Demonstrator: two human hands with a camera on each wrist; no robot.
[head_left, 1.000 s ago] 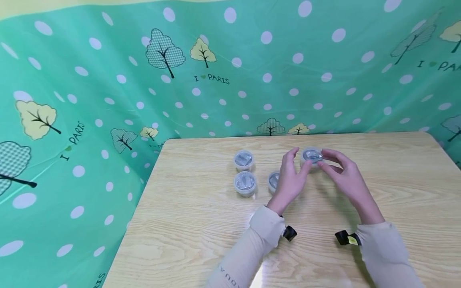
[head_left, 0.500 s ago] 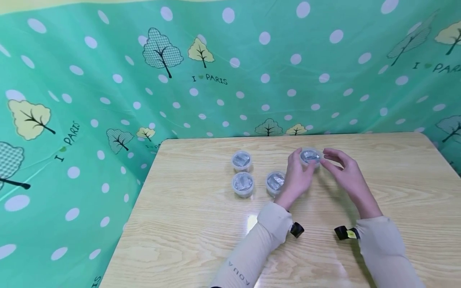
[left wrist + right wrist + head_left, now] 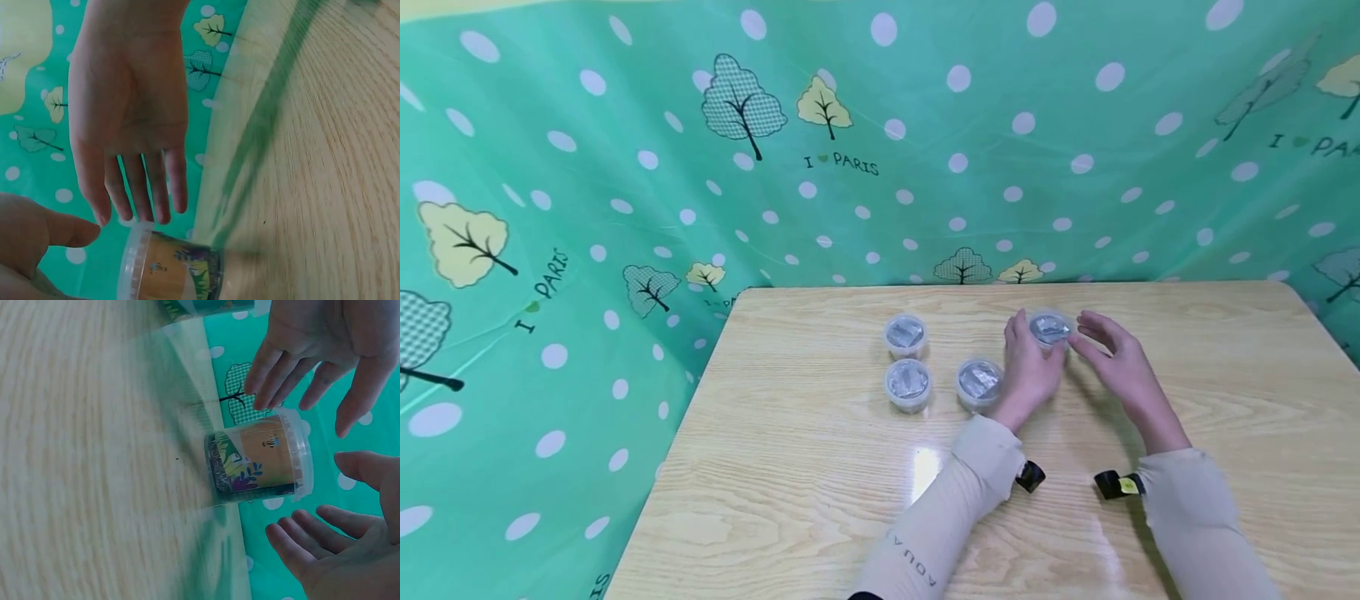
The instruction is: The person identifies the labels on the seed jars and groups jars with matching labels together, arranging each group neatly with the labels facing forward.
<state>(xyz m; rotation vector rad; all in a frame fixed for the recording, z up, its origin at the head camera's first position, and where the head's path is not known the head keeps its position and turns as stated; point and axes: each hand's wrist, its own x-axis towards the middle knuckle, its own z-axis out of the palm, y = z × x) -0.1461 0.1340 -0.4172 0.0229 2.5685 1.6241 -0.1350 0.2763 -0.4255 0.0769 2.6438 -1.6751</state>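
Note:
A clear lidded plastic cup (image 3: 1051,327) with a grey packet under its lid stands upright at the back of the table. Its side, seen in the right wrist view, carries a printed bee and leaves over brown contents (image 3: 265,453). My left hand (image 3: 1032,365) is at the cup's left side, thumb in front, fingers loosely bent. On the opposite side, my right hand (image 3: 1116,357) has its fingers spread. From the right wrist, gaps show between the cup and both the left hand (image 3: 331,356) and the right hand (image 3: 350,544).
Three similar cups stand to the left: a front right one (image 3: 979,383) close to my left wrist, a front left one (image 3: 908,383) and a back left one (image 3: 906,335). The wooden table (image 3: 775,467) meets a green printed cloth (image 3: 850,225) behind.
My left hand has moved right, uncovering the front right cup and coming beside the back right cup. My right hand has barely moved; the cups stay in place.

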